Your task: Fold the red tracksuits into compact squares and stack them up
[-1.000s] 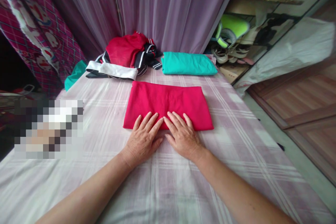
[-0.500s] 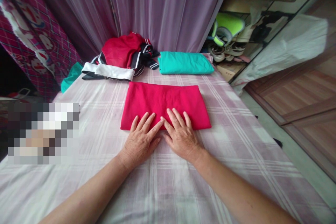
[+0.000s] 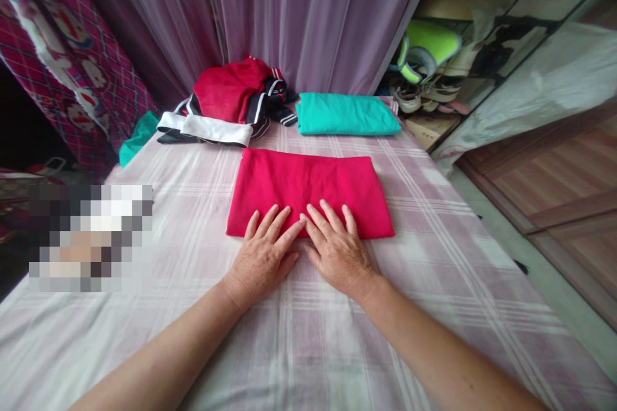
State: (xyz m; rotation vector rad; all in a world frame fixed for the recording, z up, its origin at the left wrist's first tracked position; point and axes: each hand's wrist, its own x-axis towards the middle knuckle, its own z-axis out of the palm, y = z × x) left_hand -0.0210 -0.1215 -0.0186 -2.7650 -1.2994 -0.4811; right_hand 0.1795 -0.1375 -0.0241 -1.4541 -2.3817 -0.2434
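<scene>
Watching remotely, I see a loose heap of clothes (image 3: 224, 93) beyond the left fingers, apparently left unfolded. My left hand (image 3: 260, 260) lies flat, fingers spread, gripping nothing, on the pink cloth (image 3: 311, 181), which reaches ahead of them, its folding seemingly done. My right hand (image 3: 341, 253) lies likewise; beyond its fingers, a teal cloth (image 3: 348, 114) sits folded.

left hand (image 3: 263, 262) showing bare | right hand (image 3: 341, 255) showing short nails (image 3: 324, 203) | left forearm (image 3: 168, 340) showing bare | right forearm (image 3: 438, 353) bearing a small spot (image 3: 471, 388)
</scene>
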